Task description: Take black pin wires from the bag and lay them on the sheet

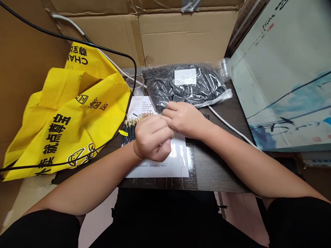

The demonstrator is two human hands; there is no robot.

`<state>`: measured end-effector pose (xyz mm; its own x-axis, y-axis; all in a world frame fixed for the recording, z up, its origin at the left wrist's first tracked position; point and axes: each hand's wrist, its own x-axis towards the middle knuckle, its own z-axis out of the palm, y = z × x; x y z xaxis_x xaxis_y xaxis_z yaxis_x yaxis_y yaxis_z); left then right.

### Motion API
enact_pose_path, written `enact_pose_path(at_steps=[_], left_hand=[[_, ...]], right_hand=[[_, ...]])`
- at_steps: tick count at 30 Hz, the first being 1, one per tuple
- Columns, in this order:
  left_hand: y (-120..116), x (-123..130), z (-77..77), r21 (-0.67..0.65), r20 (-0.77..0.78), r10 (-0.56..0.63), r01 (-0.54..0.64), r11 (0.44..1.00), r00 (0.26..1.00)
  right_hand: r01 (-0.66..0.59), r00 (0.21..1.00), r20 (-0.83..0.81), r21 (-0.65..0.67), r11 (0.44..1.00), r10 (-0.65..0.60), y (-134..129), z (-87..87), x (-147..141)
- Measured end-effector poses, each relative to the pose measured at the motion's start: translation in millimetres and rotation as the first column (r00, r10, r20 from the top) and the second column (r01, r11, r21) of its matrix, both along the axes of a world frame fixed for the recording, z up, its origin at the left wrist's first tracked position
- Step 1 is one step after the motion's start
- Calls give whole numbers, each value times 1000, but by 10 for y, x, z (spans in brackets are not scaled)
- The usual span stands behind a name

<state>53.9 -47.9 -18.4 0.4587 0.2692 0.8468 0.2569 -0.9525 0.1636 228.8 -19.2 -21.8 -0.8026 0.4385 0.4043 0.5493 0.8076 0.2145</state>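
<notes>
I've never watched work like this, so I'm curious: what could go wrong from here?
The thin gold-tipped cables lie loose beside the left hand, so a knock might scatter or tangle them. The black cord loops over the yellow bag near the arms and could snag. The clear plastic cup stands close to that cord and might tip if the cord is tugged.

This is a cramped, makeshift assembly corner, more small workshop than home: cardboard box panels (185,37) wall in a dark wood-grain desk (221,170) — and in front of me sit a bulk plastic bag of black cables (167,87) and a printed work sheet (158,171).
</notes>
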Motion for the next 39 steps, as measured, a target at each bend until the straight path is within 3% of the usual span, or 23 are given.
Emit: enact_pose_path(at_steps=[5, 9, 12, 17, 24, 26, 29, 33, 37, 39], left_hand=[[87, 52, -21, -34, 19, 254, -254, 967, 967], [134, 75, -72, -193, -136, 334, -355, 915, 933], [159, 74, -127, -259, -271, 343, -412, 874, 899], [194, 66, -155, -281, -344, 312, -415, 866, 885], [184, 79, -84, -540, -330, 110, -283, 793, 938], [160, 91, -74, -553, -315, 93, -262, 791, 945], [128, 106, -81, -518, -287, 141, -277, 809, 947], [124, 115, -119, -515, -186, 194, -264, 815, 963], [141, 123, -161, -505, -160, 171, -230, 832, 972], [144, 126, -171, -484, -154, 150, -207, 850, 977]], right_hand=[[42, 988, -138, -234, 971, -76, 35, 266, 149], [-4, 976, -193, -469, 883, -99, 31, 449, 263], [2, 974, -192, -531, 847, -122, 26, 493, 298], [29, 973, -176, -547, 837, -149, 47, 466, 317], [40, 969, -177, -571, 820, -171, 60, 546, 431], [67, 960, -181, -589, 805, -213, 54, 606, 479], [178, 895, -243, -574, 799, -374, 79, 658, 564], [357, 790, -297, -490, 795, -537, 201, 525, 636], [510, 801, -105, -395, 764, -589, 313, 222, 585], [540, 820, -8, -321, 778, -572, 334, 97, 533]])
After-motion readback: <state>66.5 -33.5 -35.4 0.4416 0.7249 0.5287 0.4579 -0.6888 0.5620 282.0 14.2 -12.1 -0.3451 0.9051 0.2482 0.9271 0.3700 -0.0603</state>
